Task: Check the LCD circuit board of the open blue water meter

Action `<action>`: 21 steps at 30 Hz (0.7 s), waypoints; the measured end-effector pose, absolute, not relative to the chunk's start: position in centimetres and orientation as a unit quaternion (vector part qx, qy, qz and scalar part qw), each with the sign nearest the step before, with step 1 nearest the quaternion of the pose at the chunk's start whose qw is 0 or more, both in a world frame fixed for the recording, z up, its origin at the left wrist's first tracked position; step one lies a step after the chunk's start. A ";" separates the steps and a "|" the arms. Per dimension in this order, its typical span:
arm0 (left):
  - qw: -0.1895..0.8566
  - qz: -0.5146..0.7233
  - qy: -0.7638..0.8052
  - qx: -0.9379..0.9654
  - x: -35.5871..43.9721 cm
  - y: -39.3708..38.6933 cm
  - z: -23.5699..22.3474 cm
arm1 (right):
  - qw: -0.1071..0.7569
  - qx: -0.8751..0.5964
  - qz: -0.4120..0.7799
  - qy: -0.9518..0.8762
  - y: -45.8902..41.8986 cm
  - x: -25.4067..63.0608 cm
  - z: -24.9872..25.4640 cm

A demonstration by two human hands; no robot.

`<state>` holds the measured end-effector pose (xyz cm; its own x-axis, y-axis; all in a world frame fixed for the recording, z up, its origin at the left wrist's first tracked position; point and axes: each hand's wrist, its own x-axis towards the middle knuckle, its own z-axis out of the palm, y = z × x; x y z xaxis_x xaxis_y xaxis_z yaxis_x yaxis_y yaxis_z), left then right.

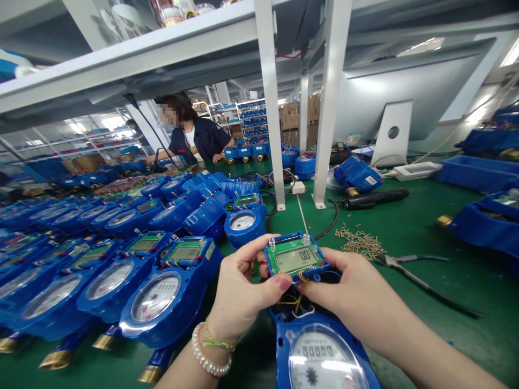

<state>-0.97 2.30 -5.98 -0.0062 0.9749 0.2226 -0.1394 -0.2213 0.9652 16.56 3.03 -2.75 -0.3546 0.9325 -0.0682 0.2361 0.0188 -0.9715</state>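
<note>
Both my hands grip a small blue module with a green circuit board and LCD display [294, 258]. My left hand [239, 289], with a pearl bracelet on the wrist, pinches its left and lower edge. My right hand [352, 294] closes on its right and lower side. Thin coloured wires run from the module down into a blue water meter [320, 354] with a round dial, lying right below my hands at the table's near edge.
Rows of blue water meters [154, 294] fill the green table [425, 237] at left. A pile of small screws [359, 241], pliers [421, 278] and a black electric screwdriver [375, 199] lie to the right. White shelf posts [272, 135] stand ahead. A person [192, 138] works beyond.
</note>
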 end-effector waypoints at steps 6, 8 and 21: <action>0.505 0.598 0.364 0.505 -0.5 2.4 -5.6 | 0.310 -0.348 0.632 -0.619 3.8 17.7 -2.9; 0.507 0.601 0.360 0.502 -0.5 2.4 -5.5 | 0.300 -0.322 0.634 -0.636 4.3 18.2 -3.0; 0.516 0.608 0.361 0.483 -0.5 2.9 -5.9 | 0.276 -0.313 0.573 -0.705 5.6 19.4 -2.7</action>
